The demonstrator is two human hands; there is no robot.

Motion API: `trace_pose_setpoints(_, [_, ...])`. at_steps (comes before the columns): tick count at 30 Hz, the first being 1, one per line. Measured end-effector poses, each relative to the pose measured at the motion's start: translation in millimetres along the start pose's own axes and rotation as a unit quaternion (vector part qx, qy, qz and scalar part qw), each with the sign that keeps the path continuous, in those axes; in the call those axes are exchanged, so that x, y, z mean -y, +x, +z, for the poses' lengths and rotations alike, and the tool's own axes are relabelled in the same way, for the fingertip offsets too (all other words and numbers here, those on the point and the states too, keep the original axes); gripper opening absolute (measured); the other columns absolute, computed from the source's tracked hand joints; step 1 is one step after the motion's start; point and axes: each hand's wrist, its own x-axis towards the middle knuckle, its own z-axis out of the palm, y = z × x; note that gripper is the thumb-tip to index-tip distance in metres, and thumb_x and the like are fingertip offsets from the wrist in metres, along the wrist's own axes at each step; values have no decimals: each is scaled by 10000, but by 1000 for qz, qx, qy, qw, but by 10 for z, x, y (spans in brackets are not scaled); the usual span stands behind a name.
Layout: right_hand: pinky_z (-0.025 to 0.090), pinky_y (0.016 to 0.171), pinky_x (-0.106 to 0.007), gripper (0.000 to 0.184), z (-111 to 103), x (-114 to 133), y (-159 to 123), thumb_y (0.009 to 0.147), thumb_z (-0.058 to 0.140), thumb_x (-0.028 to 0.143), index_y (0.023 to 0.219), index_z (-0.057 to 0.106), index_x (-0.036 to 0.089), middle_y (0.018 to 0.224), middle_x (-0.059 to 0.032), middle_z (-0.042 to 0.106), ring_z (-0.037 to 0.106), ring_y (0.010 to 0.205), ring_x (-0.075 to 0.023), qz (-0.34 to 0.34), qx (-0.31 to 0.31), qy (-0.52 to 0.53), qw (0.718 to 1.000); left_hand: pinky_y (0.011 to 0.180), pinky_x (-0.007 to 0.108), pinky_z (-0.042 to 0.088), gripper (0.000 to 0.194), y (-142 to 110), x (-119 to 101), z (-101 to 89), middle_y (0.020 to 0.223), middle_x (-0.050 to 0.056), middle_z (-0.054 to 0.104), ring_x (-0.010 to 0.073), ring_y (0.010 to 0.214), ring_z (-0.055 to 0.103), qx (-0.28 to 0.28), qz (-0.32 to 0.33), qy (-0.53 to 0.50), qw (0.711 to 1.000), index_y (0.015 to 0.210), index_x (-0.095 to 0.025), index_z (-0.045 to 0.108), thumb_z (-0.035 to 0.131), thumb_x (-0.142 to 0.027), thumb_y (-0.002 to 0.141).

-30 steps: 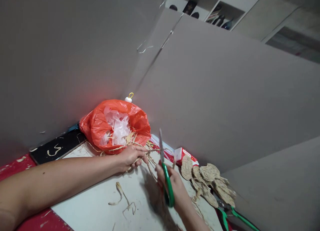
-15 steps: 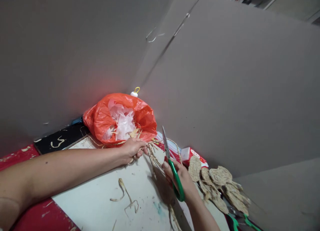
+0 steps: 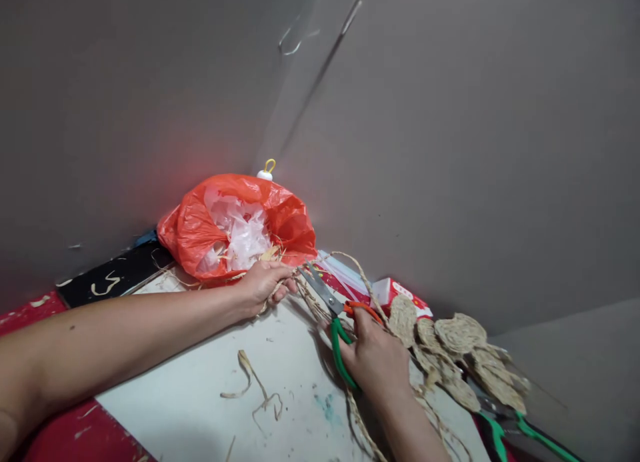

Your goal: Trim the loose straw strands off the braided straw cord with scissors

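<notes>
While curled, left hand (image 3: 269, 285) grips strands (image 3: 311, 304); right hand (image 3: 376, 355) (likewise) holds scissors (image 3: 332, 305).

Dim, uneven light, reddish glow on the grey wall (image 3: 165, 132), soft shadow beneath hands (image 3: 383, 352)

Bag (image 3: 193, 232) left, coils (image 3: 460, 333) right (scissors (image 3: 334, 305) between)

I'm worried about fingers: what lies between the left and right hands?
In the head view, the scissors' blades and fibre strands lie between the left hand and right hand.
</notes>
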Motion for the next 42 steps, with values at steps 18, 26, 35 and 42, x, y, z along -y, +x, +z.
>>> trace_pose_setpoints(18, [274,497,-270,466,104,-58,-9,808,429,622,929,648,229,560,-18,646,591,497,-191,-17,-13,-3,1000,317,158,180,112,36,43,-23,512,-12,570,17,305,346,21,27,2,999,741,-110,596,558,-190,810])
trace_pose_setpoints(26, [255,483,-266,458,92,-33,-17,796,431,624,866,666,237,517,-10,614,553,458,-172,-7,-12,6,1000,305,153,173,79,-18,-17,18,520,-25,571,17,299,339,5,31,28,999,769,-122,574,530,-155,825])
trace_pose_setpoints(35, [256,485,-271,468,56,-12,-1,784,434,628,832,681,235,523,-28,625,549,460,-175,-2,-12,15,1000,310,154,185,115,1,4,-2,522,-38,567,9,302,323,-20,22,40,999,725,-130,551,566,-187,824])
trace_pose_setpoints(42, [337,517,-258,394,96,-3,-1,698,571,604,741,629,217,527,5,558,492,497,-152,124,29,226,966,326,152,181,103,29,5,-16,565,-19,588,9,326,350,31,14,11,999,789,-115,585,566,-211,823])
